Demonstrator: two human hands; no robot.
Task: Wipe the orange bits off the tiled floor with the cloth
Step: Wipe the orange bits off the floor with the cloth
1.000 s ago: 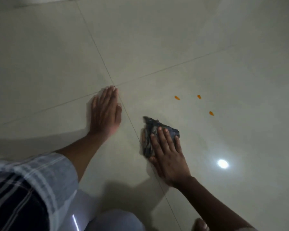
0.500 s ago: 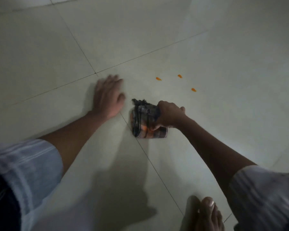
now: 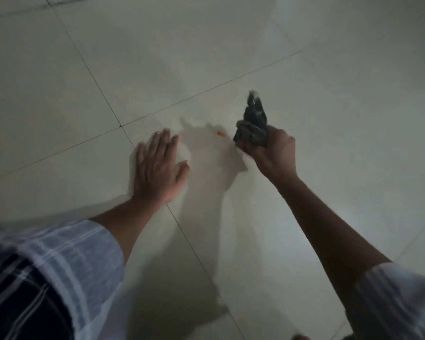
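The person is down low over the tiled floor (image 3: 231,45), and the left hand (image 3: 157,168) lies flat on a tile with its fingers (image 3: 163,139) spread and released, holding nothing; I take it to be a prop that carries their weight while they lean forward. The right hand (image 3: 275,153) is clenched around the dark cloth (image 3: 253,126), bunched into a wad with 1 loose end pointing away from them, probably so a firm edge meets the floor. Whether the wad touches the tile I cannot tell, since the view is blurred. Only 1 orange bit (image 3: 220,134) shows, on the floor just beside the cloth, between the 2 hands. A short sweep toward it looks like the next need.
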